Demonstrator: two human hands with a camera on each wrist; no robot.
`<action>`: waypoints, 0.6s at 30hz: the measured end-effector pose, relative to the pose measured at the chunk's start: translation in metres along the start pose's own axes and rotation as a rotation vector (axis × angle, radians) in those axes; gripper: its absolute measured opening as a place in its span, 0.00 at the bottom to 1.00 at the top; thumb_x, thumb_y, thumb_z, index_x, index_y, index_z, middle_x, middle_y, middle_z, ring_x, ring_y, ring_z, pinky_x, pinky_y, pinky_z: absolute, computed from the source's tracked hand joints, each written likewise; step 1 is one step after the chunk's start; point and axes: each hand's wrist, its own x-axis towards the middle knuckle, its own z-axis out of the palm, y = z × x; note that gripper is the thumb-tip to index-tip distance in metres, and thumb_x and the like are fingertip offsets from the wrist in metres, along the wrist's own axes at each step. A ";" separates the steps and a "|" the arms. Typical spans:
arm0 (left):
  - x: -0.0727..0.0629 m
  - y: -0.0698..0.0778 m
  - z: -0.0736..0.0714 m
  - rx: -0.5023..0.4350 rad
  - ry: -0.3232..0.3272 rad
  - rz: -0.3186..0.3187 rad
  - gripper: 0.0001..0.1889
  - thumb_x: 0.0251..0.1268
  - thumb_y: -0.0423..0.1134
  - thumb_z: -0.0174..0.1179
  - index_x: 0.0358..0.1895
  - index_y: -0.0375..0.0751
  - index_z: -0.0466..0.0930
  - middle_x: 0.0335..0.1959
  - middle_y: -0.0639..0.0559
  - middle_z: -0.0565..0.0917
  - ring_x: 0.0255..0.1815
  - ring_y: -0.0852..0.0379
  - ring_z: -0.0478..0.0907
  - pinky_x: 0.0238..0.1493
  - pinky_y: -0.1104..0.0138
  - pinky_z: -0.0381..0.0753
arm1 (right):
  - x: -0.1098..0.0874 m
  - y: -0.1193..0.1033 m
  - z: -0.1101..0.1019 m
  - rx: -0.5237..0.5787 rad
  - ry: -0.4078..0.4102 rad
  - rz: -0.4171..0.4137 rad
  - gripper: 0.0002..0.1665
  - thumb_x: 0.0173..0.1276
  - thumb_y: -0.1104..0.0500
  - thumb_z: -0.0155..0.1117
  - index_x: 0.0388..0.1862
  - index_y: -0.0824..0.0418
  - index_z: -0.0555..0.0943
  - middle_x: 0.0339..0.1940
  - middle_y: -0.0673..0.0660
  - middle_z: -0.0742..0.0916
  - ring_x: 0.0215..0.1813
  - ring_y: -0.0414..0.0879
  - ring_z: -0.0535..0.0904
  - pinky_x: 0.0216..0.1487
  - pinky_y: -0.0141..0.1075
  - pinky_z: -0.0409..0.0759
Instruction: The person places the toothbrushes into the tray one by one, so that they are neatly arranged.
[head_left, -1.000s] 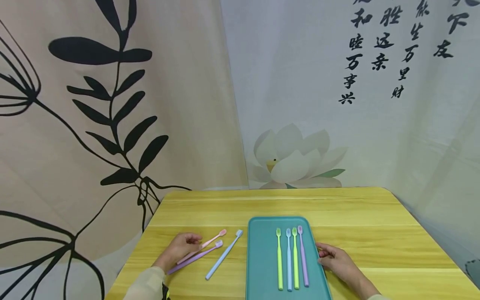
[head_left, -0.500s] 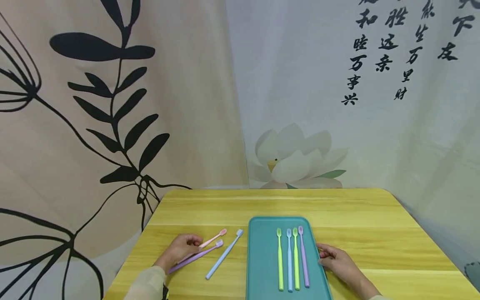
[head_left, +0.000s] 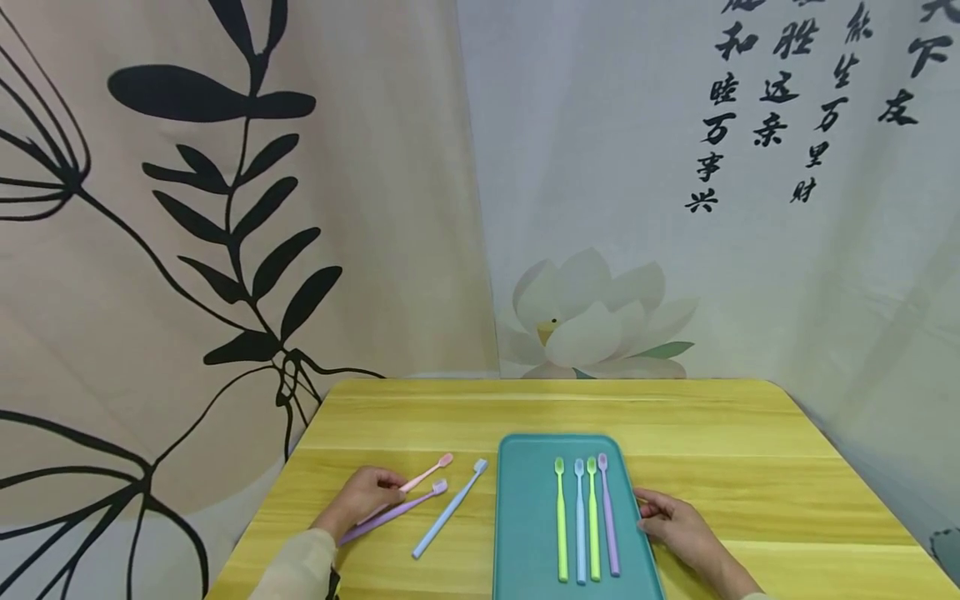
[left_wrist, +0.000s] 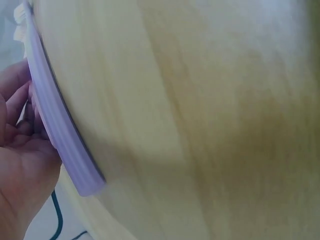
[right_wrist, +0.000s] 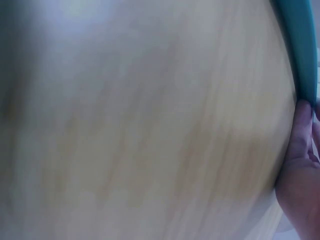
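At the table's left, my left hand (head_left: 366, 500) pinches a pink toothbrush (head_left: 426, 473) by its handle, part of which is hidden under the fingers. Right beside it lies a purple toothbrush (head_left: 396, 510), whose handle (left_wrist: 62, 130) runs close along the palm in the left wrist view. A light blue toothbrush (head_left: 448, 512) lies slanted between these and a teal tray (head_left: 525, 508). My right hand (head_left: 681, 529) grips the tray's right rim, thumb against the outer wall in the right wrist view.
Several toothbrushes lie side by side in the tray: a green one (head_left: 561, 525), a blue one (head_left: 580, 525), another green one (head_left: 593, 525) and a purple one (head_left: 609, 525). The wooden table (head_left: 420, 417) ends at a printed curtain (head_left: 390, 208).
The camera view has shifted slightly. Both hands stay where they were, at the pink toothbrush and the tray rim.
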 end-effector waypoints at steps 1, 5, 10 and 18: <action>0.000 0.001 0.000 0.010 0.006 0.005 0.09 0.57 0.31 0.70 0.41 0.33 0.88 0.31 0.52 0.84 0.32 0.58 0.76 0.34 0.66 0.77 | 0.000 0.000 0.000 0.002 -0.004 0.000 0.32 0.67 0.70 0.62 0.69 0.77 0.67 0.46 0.61 0.79 0.46 0.50 0.75 0.43 0.38 0.82; -0.001 0.005 0.001 0.021 0.037 0.009 0.08 0.57 0.32 0.69 0.39 0.32 0.87 0.32 0.51 0.85 0.32 0.57 0.77 0.35 0.66 0.77 | 0.000 -0.001 0.001 0.015 0.002 0.005 0.32 0.66 0.70 0.62 0.69 0.76 0.68 0.46 0.61 0.78 0.46 0.49 0.75 0.43 0.38 0.82; -0.003 0.006 0.002 -0.004 0.080 0.018 0.07 0.55 0.32 0.68 0.36 0.33 0.87 0.30 0.51 0.85 0.32 0.58 0.77 0.35 0.66 0.76 | 0.000 0.000 0.003 0.023 0.005 0.005 0.32 0.67 0.71 0.62 0.68 0.77 0.67 0.46 0.62 0.78 0.46 0.50 0.75 0.43 0.38 0.82; 0.004 0.009 -0.004 -0.083 0.180 -0.072 0.07 0.54 0.29 0.65 0.37 0.31 0.87 0.30 0.49 0.85 0.30 0.55 0.75 0.31 0.66 0.74 | -0.003 -0.003 0.002 -0.001 0.007 0.004 0.32 0.66 0.69 0.62 0.68 0.76 0.68 0.45 0.61 0.79 0.46 0.50 0.75 0.44 0.39 0.82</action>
